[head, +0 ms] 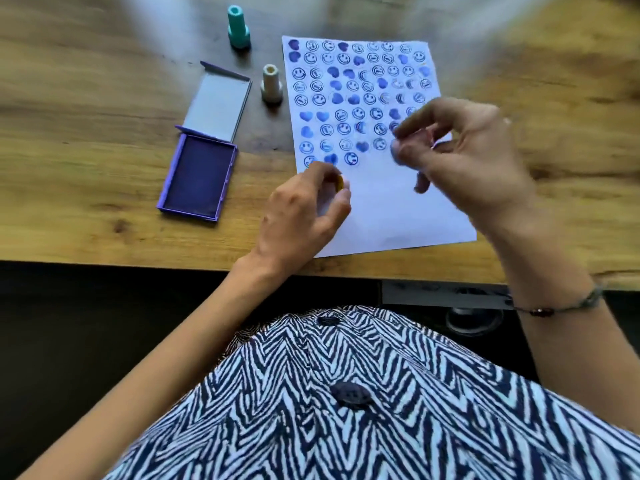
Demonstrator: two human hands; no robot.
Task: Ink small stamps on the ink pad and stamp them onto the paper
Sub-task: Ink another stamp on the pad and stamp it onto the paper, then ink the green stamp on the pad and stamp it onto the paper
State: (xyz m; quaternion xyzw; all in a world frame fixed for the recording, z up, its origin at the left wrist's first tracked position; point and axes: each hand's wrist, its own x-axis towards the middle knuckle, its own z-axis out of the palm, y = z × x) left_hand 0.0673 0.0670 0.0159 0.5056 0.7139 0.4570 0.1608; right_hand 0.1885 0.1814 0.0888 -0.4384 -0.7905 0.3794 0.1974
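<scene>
Low in frame, the left hand [304, 206] pinches a small yellow stamp [340, 184] over the paper [381, 209]; the right hand [464, 157] pinches something blurred. Light, rigid; grip its sides.

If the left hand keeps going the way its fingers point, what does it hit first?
Probably the paper: the left hand, holding a small yellow stamp, points up-right toward the bottom row of blue prints. Its height above the sheet is unclear.

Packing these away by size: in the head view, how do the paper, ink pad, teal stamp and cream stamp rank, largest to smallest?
1. paper
2. ink pad
3. teal stamp and cream stamp: look alike in size, and the teal one sits farther away, so no ranking.
</scene>
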